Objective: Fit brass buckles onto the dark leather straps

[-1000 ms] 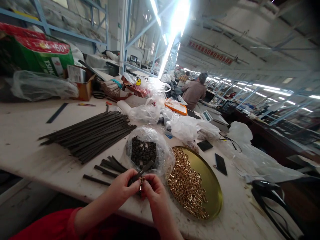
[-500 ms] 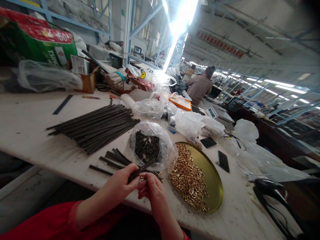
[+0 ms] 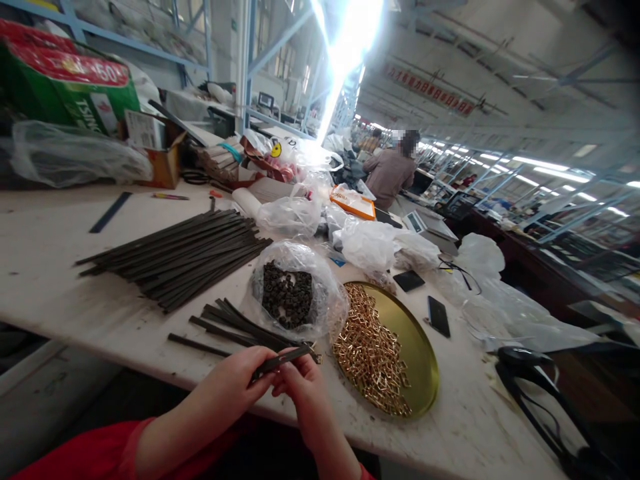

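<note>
Near the table's front edge, my left hand (image 3: 243, 377) is closed around a dark strap (image 3: 273, 364), which points to the right. My right hand (image 3: 304, 379) pinches the strap towards its far end, fingers curled beneath it. No buckle shows between the fingers now; the strap and fingertips hide what lies there. Just behind my hands, several loose dark straps (image 3: 220, 325) lie side by side, with gold buckles (image 3: 316, 357) at their right ends. A clear plastic bag (image 3: 327, 293) of small black loops (image 3: 287, 297) stands beyond. Gold buckles (image 3: 370, 353) are heaped on a round golden tray (image 3: 417, 357) to the right.
A large pile of dark straps (image 3: 175, 257) lies on the table (image 3: 45, 273) at left. Two dark phone-like slabs (image 3: 439, 316) rest right of the tray. Plastic bags (image 3: 367, 243) and a scale (image 3: 425, 227) lie farther back. A person (image 3: 390, 172) is in the background.
The strap has turned flatter and now crosses over my right fingertips. A gold buckle seen between my fingers before is hidden now. The whole view has shifted slightly.
</note>
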`<state>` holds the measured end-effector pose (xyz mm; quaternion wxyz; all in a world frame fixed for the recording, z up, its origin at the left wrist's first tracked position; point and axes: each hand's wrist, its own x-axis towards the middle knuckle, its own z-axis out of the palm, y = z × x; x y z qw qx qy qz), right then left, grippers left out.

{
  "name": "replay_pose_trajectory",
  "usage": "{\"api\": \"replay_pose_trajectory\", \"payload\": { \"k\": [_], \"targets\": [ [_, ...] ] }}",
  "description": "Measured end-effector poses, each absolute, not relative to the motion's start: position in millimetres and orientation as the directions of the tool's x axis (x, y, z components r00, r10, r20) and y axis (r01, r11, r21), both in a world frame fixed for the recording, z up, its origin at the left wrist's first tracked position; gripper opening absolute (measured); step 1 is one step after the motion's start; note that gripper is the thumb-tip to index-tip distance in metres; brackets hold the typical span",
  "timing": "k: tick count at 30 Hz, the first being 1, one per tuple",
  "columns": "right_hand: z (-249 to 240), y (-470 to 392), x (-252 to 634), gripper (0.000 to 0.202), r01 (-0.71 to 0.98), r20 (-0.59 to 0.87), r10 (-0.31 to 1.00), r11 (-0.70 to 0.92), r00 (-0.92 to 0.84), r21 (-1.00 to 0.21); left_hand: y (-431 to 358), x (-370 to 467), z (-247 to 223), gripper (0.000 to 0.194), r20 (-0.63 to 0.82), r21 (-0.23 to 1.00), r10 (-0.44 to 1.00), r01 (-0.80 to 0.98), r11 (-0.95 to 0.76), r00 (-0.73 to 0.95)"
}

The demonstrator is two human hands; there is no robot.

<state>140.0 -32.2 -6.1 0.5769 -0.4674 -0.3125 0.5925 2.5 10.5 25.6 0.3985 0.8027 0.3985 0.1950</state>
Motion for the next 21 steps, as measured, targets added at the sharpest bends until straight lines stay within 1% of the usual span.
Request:
{"api": "replay_pose_trajectory", "payload": {
  "k": [4,7,10,12,14,16,21],
  "targets": [
    [-14.8,-29.0,140.1,0.030,-0.296,-0.103,0.984,-0.056,0.148,-0.954,10.8,2.9,29.5,0.017,-0.039,0.799,0.792,0.495,-0.342,0.610],
    [-20.4,-28.4,139.8,0.030,-0.218,-0.060,0.973,-0.010,0.222,-0.976,12.3,3.1,22.4,0.016,-0.021,0.758,0.805,0.534,-0.374,0.593],
    [-22.8,-29.6,138.9,0.024,-0.044,0.016,0.961,0.030,0.276,-0.999,12.0,4.0,10.8,0.020,0.036,0.711,0.803,0.550,-0.439,0.595],
    [-22.6,-31.0,138.5,0.023,0.109,0.083,0.951,0.052,0.297,-0.993,10.4,4.6,5.3,0.020,0.072,0.667,0.805,0.572,-0.478,0.589],
    [-20.7,-32.3,138.5,0.024,0.206,0.119,0.948,0.059,0.296,-0.977,8.7,4.9,3.2,0.023,0.092,0.616,0.803,0.600,-0.510,0.588],
    [-17.8,-32.9,138.5,0.024,0.217,0.113,0.951,0.050,0.287,-0.975,7.9,4.6,3.8,0.026,0.086,0.571,0.792,0.621,-0.537,0.605],
    [-18.0,-28.8,136.0,0.019,0.120,0.066,0.965,0.037,0.253,-0.992,11.7,0.6,5.2,0.028,0.105,0.490,0.756,0.628,-0.605,0.647]
  ]
}}
